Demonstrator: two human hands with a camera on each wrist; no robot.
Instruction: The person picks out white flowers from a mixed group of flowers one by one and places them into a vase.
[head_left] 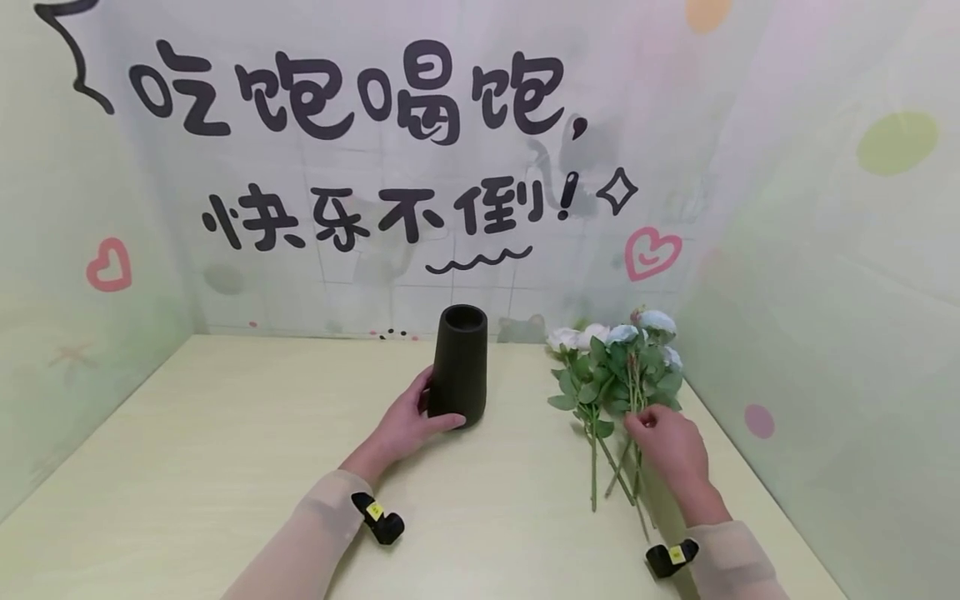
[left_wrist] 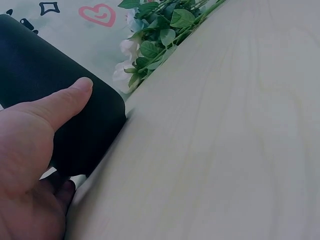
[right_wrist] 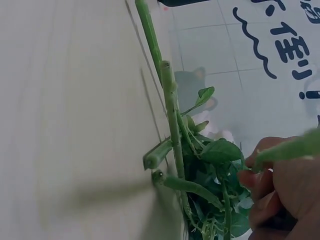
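Observation:
A tall black vase point(head_left: 461, 371) with a round open mouth stands upright on the table. My left hand point(head_left: 405, 425) grips it low down; the thumb lies across the front and the other fingers go behind it, partly hidden. At the right, long-stemmed artificial-looking flowers point(head_left: 588, 375) lie in a bunch, with white and pale blue blooms pointing to the back wall. Over their stems my right hand point(head_left: 671, 446) pinches a flower stem between thumb and fingers. That green stem point(right_wrist: 292, 149) crosses the hand in the right wrist view, and cut stem ends show beside it.
The pale wooden table point(head_left: 247, 450) is bounded by a printed back curtain point(head_left: 390, 167) and side curtains. The right curtain point(head_left: 825, 350) rises close beside the flowers and my right hand. Each sleeve carries a small black wrist camera point(head_left: 378, 518).

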